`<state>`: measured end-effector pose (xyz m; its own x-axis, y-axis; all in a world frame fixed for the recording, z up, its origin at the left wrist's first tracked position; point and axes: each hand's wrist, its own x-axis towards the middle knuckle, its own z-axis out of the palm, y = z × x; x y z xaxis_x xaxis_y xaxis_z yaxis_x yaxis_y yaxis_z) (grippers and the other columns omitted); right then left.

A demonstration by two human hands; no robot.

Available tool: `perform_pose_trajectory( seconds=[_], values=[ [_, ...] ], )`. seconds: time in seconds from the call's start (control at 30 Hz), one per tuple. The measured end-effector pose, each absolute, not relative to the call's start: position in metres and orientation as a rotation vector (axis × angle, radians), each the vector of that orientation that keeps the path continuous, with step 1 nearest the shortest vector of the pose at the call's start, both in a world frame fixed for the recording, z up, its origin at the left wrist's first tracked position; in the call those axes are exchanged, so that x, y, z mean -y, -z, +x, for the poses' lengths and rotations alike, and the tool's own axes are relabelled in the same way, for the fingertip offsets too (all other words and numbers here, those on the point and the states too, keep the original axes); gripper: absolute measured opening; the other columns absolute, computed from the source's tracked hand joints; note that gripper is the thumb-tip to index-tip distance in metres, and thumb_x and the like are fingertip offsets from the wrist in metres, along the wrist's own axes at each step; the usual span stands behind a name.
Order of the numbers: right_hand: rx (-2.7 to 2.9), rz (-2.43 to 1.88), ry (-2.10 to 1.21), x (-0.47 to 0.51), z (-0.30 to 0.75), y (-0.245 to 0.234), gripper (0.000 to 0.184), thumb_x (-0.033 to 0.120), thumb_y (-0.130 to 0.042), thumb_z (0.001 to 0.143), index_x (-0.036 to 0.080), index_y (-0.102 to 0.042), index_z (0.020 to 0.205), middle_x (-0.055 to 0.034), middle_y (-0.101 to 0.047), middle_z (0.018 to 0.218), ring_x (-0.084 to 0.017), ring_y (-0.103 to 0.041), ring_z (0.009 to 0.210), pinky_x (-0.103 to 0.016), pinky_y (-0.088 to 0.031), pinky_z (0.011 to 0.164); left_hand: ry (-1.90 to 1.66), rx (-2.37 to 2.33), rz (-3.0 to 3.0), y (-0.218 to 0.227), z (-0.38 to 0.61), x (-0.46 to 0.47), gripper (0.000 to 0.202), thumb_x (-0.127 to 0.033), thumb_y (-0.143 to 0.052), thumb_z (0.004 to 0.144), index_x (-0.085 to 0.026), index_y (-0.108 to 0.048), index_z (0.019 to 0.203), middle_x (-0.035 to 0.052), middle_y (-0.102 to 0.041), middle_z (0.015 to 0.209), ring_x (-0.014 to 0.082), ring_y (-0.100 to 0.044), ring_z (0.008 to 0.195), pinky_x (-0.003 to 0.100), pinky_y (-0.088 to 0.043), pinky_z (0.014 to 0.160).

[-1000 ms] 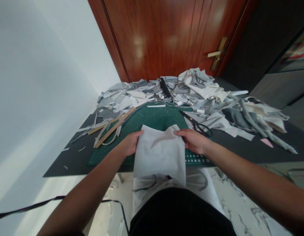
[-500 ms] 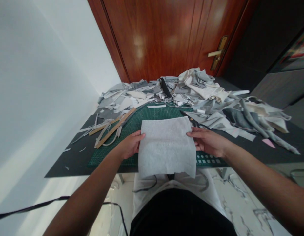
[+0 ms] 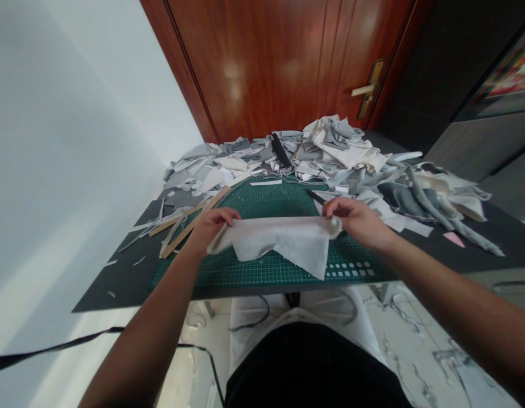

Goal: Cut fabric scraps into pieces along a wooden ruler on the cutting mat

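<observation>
A pale grey-white piece of fabric [image 3: 283, 235] is stretched between my hands, over a green cutting mat [image 3: 254, 275]. Its upper edge runs nearly straight, while the lower part hangs loose and uneven toward the mat. My left hand [image 3: 213, 226] pinches one end, where the fabric is bent over. On the other side my right hand [image 3: 349, 218] grips the opposite end, which looks curled at the fingers. Just beyond my right hand lies a black-bladed tool, probably scissors [image 3: 315, 197], its rear part hidden by the hand.
Wooden strips [image 3: 198, 221] with thin fabric offcuts lie at the mat's left. A heap of grey and cream fabric scraps [image 3: 334, 141] spreads along the back and right of the dark table [image 3: 113, 283]. A pink scrap [image 3: 453, 239] sits at right. Behind stands a wooden door [image 3: 262, 68].
The fabric hung as a broad flat sheet before; now it is a narrower band with a drooping lower edge. Both hands have risen slightly, and the left has moved outward.
</observation>
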<state>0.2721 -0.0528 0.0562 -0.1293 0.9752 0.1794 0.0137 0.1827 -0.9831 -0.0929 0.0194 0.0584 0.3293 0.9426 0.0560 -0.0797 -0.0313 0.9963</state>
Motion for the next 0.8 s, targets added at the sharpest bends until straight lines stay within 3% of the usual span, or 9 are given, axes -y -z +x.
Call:
perform_pose_trajectory(
  seconds=[0.07,0.17,0.27,0.37,0.43,0.53,0.67,0.8],
  values=[
    [1.479,-1.003,-1.027,0.047,0.274,-0.042,0.016,0.024,-0.079,0.072,0.019,-0.064,0.072,0.0009,-0.064,0.08,-0.013,-0.058,0.075,-0.027,-0.05,0.07,-1.007,-0.928,1.516,-0.049,-0.095,-0.025,0.015,-0.011,-0.072,0.064,-0.017,-0.059,0.06,0.0039,-0.069,0.092,0.0169,-0.061,0.088,0.024,-0.046,0.076],
    [1.55,-1.093,-0.921,0.04,0.276,-0.024,0.005,0.025,-0.069,0.079,0.019,-0.068,0.079,-0.0005,-0.065,0.085,-0.014,-0.057,0.075,-0.027,-0.047,0.07,-0.939,-1.056,1.847,-0.037,-0.096,-0.032,0.008,-0.014,-0.06,0.071,-0.019,-0.059,0.065,0.0017,-0.066,0.084,0.0178,-0.058,0.085,0.028,-0.045,0.082],
    [1.635,-1.264,-0.889,0.036,0.278,-0.017,0.017,0.022,-0.055,0.085,0.02,-0.072,0.084,-0.0029,-0.067,0.09,-0.015,-0.056,0.067,-0.03,-0.048,0.064,-0.798,-1.155,2.075,-0.03,-0.098,-0.037,0.012,-0.016,-0.053,0.08,-0.02,-0.064,0.075,0.0025,-0.064,0.083,0.0203,-0.059,0.087,0.034,-0.046,0.091],
    [1.845,-1.394,-0.617,0.038,0.279,-0.018,0.03,0.009,-0.048,0.08,0.019,-0.075,0.088,-0.0084,-0.071,0.103,-0.022,-0.065,0.091,-0.039,-0.053,0.087,-0.685,-1.117,2.339,-0.025,-0.102,-0.037,0.033,-0.006,-0.046,0.076,-0.019,-0.072,0.091,0.0091,-0.066,0.111,0.0245,-0.059,0.113,0.042,-0.039,0.108],
    [2.093,-1.387,-0.34,0.046,0.279,-0.018,0.042,0.002,-0.049,0.075,0.02,-0.077,0.101,-0.0111,-0.068,0.126,-0.029,-0.06,0.117,-0.047,-0.046,0.105,-0.547,-1.04,2.511,-0.023,-0.106,-0.032,0.051,0.001,-0.043,0.071,-0.021,-0.075,0.104,0.0103,-0.058,0.136,0.0271,-0.05,0.131,0.046,-0.033,0.114],
    [2.461,-1.248,-0.173,0.062,0.281,-0.015,0.059,-0.001,-0.052,0.073,0.025,-0.073,0.122,-0.0075,-0.058,0.147,-0.032,-0.052,0.132,-0.052,-0.04,0.11,-0.3,-0.937,2.623,-0.024,-0.11,-0.022,0.056,0.002,-0.043,0.077,-0.027,-0.075,0.113,0.0064,-0.053,0.147,0.0275,-0.045,0.136,0.048,-0.032,0.115],
    [2.612,-1.099,-0.248,0.071,0.285,-0.009,0.051,0.006,-0.057,0.082,0.025,-0.069,0.128,-0.0075,-0.065,0.138,-0.025,-0.059,0.125,-0.045,-0.042,0.109,-0.16,-0.959,2.632,-0.027,-0.111,-0.018,0.027,-0.011,-0.053,0.087,-0.024,-0.074,0.1,0.0068,-0.063,0.131,0.0264,-0.054,0.122,0.046,-0.035,0.108],
    [2.602,-1.118,-0.23,0.069,0.283,-0.01,0.021,0.018,-0.06,0.087,0.022,-0.073,0.104,-0.0085,-0.072,0.111,-0.025,-0.063,0.107,-0.043,-0.046,0.099,-0.291,-1.138,2.564,-0.018,-0.106,-0.021,0.012,-0.023,-0.059,0.089,-0.023,-0.068,0.096,0.006,-0.067,0.12,0.0292,-0.052,0.119,0.049,-0.034,0.104]
  ],
)
